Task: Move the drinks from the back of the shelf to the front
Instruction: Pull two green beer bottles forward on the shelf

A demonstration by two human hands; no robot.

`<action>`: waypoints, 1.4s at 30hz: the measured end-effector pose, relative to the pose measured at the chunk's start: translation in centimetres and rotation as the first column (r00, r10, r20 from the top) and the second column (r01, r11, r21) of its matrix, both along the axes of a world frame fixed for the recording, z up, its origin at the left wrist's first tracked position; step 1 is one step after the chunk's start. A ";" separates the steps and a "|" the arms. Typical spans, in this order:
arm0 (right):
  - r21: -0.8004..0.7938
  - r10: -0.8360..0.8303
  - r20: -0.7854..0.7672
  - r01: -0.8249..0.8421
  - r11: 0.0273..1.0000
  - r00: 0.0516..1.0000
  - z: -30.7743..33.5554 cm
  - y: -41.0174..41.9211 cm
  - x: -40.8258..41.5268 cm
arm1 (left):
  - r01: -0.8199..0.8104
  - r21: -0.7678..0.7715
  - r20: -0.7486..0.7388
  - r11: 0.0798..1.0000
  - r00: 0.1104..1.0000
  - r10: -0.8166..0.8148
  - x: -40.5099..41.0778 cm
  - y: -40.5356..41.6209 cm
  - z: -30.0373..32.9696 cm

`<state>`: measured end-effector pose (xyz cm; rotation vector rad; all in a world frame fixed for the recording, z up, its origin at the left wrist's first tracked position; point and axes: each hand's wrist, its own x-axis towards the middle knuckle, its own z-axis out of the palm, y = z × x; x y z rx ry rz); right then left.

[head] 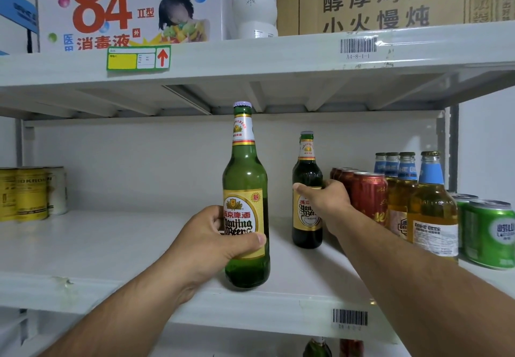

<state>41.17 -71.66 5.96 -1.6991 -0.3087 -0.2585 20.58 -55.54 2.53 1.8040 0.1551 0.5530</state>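
A green Yanjing beer bottle [246, 172] stands upright at the front edge of the white shelf [111, 248]. My left hand [214, 239] grips it around the yellow label. Further back and to the right stands a second, darker green Yanjing bottle [307, 167]. My right hand [326, 203] grips this one at label height, thumb on its left side and fingers wrapped behind it.
Red cans [367, 195] and amber bottles with blue neck labels [429, 203] stand in rows right of the rear bottle, green cans [490, 231] beyond them. Yellow cans [28, 192] sit at the far left. The upper shelf [250, 61] hangs close above the bottle tops.
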 end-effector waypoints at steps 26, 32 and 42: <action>-0.112 0.012 -0.019 -0.014 0.994 1.000 1.3 -1.9 -4.8 | 0.045 -0.011 0.020 0.999 0.999 -0.044 2.4 -1.8 0.9; -0.367 0.015 0.080 0.015 0.930 0.997 1.6 -6.0 -8.3 | 0.038 -0.030 0.024 0.999 0.999 -0.038 4.7 -2.4 0.8; -0.723 0.178 0.300 0.102 0.683 0.937 -0.5 -12.0 -11.0 | 0.038 -0.052 -0.004 0.998 0.999 -0.039 9.4 -4.9 0.2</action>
